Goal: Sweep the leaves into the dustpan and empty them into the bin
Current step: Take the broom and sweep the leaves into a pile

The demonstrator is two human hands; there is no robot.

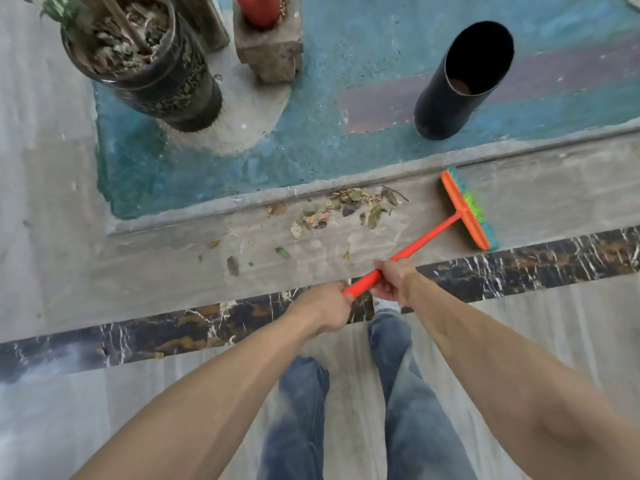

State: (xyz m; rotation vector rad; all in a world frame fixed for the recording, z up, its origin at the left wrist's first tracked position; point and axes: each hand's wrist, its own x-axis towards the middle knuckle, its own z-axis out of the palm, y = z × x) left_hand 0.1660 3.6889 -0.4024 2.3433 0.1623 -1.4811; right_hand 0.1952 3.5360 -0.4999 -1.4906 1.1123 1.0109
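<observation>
An orange broom with green and teal bristles stands on the grey floor, its head to the right of a loose pile of dry leaves. A few stray leaves lie further left. My right hand grips the orange handle. My left hand holds the handle's near end, just behind the right one. A tall black cylindrical bin stands open on the blue floor patch beyond the ledge. No dustpan is in view.
A large dark planter with dry debris stands at the top left. Beside it a stone block carries a red pot. A raised concrete ledge runs behind the leaves. A dark marble strip crosses near my feet.
</observation>
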